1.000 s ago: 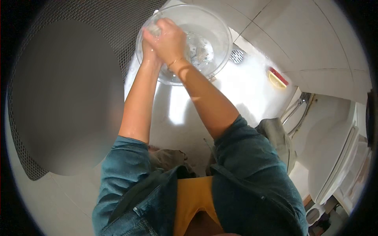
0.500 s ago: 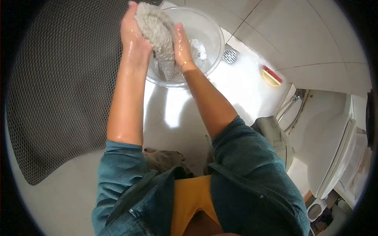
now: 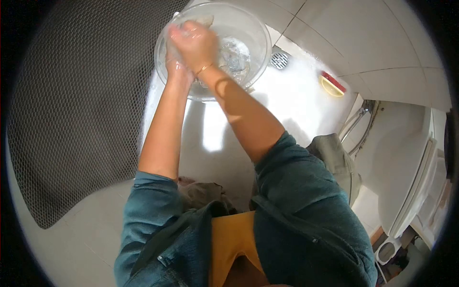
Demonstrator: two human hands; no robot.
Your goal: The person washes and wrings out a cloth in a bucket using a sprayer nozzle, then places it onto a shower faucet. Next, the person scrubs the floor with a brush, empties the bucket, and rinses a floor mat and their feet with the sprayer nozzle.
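Note:
A clear round basin with sudsy water stands on the white floor at the top. Over its left side my two hands are pressed together around a wet light grey cloth, of which only a little shows past the fingers. My right hand lies on top, fingers curled and slightly blurred. Beneath it is my left hand, wet and mostly covered, closed on the same cloth.
A dark textured mat covers the left side. Right of the basin are a floor drain and a red and cream brush by the tiled wall. A white toilet and a metal hose are at the right.
Half a second ago my hands were apart with the cloth spread between them; now they have come together and squeeze it over the basin. My left hand has moved right and down.

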